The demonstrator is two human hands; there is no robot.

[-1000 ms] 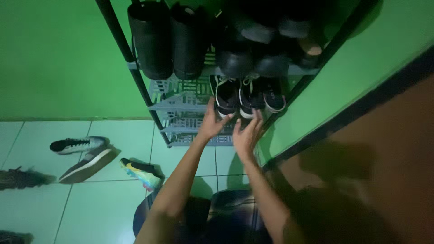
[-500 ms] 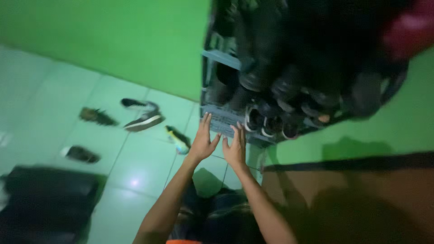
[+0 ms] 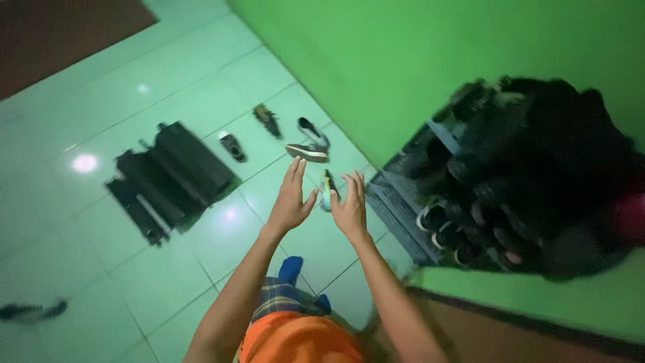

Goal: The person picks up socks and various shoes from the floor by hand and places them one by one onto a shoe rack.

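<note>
My left hand (image 3: 290, 197) and my right hand (image 3: 349, 208) are both raised in front of me, fingers spread, holding nothing. They hover over the green tiled floor, left of a shoe rack (image 3: 403, 202) packed with dark shoes. A white-trimmed pair (image 3: 440, 228) sits on a lower shelf. Between my hands shows a yellow-and-blue shoe (image 3: 328, 190) lying on the floor. A grey sneaker with a light sole (image 3: 308, 152) lies just beyond my left fingertips.
More loose shoes (image 3: 233, 146) lie scattered on the tiles near the green wall (image 3: 376, 60). A black flat object (image 3: 171, 176) lies on the floor to the left. A brown door or panel (image 3: 537, 336) is at the lower right.
Both hands have pulled back from the rack's lower shelf and now hover over the floor. The view has swung left and tilted, showing more floor.
</note>
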